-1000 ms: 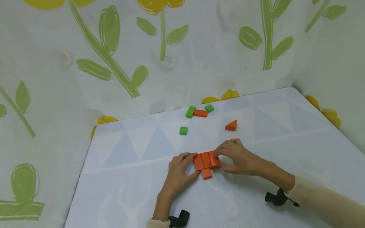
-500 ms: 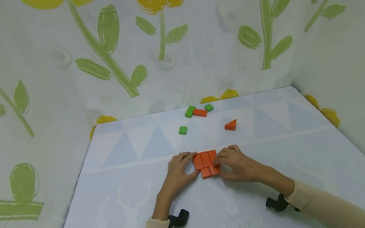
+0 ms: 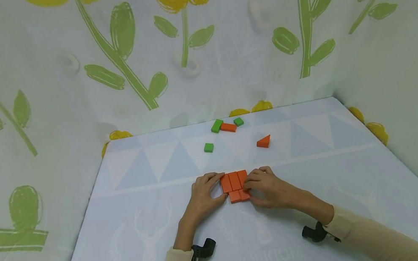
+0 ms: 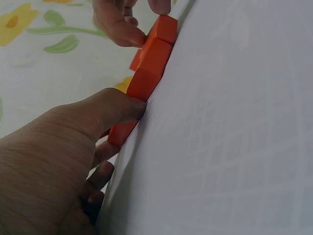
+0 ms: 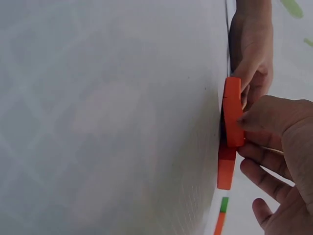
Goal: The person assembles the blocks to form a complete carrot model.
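Note:
Three orange blocks lie side by side in a row mid-table in the head view, the middle one (image 3: 234, 181) between two others. Below them sit two smaller-looking orange blocks, the left one (image 3: 234, 197) touching the right one (image 3: 244, 194). My left hand (image 3: 201, 194) pinches the row's leftmost block (image 3: 225, 183) between thumb and fingers at its near and far ends. With thumb and fingertips, my right hand (image 3: 270, 189) holds the lower right block; its fingers partly cover that block and the row's right end. In the right wrist view, my thumb presses an orange block (image 5: 234, 117).
Farther back stand a green block (image 3: 208, 147) and an orange triangular block (image 3: 263, 141). Near the rear edge are a longer green block (image 3: 217, 126), an orange block (image 3: 228, 127) and a small green block (image 3: 238, 121). A flower-printed curtain (image 3: 233, 72) encloses the table.
My right hand has come slightly toward me from the row's right end, bringing an orange block down beside the lower one. The left hand stays in place.

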The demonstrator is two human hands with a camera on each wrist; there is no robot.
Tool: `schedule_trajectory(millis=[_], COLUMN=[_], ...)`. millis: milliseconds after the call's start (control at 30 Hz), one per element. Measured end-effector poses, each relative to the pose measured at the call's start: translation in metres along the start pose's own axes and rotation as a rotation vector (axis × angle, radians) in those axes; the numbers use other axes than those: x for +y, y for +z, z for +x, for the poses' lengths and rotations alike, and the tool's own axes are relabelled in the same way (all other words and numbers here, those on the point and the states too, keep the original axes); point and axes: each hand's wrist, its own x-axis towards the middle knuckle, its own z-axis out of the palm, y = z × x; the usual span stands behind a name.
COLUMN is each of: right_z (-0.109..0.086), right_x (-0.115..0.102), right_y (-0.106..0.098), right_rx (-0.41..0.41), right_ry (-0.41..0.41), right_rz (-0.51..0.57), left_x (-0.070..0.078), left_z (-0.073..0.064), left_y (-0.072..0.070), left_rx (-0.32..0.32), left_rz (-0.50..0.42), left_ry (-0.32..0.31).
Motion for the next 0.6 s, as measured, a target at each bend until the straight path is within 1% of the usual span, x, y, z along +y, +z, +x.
schedule_trajectory(millis=[133, 267, 400, 600], right_z=[0.001, 0.003, 0.009, 0.018], right_x=[0.000, 0.000, 0.005, 0.020], right_y=[-0.002, -0.008, -0.017, -0.025], right_rx=[-0.042, -0.077, -0.050, -0.016], right_ry=[0.014, 0.065, 0.148, 0.266], right_rz=[-0.023, -0.013, 0.013, 0.012], left_x=[-0.001, -0.002, -0.002, -0.001], left_z=[0.000, 0.001, 0.001, 0.002], left_y=[0.000, 0.001, 0.001, 0.000], left_rx=[-0.004, -0.006, -0.005, -0.008], left_rz=[-0.002, -0.002, -0.001, 0.007], left_ry=[-0.002, 0.001, 0.005, 0.004])
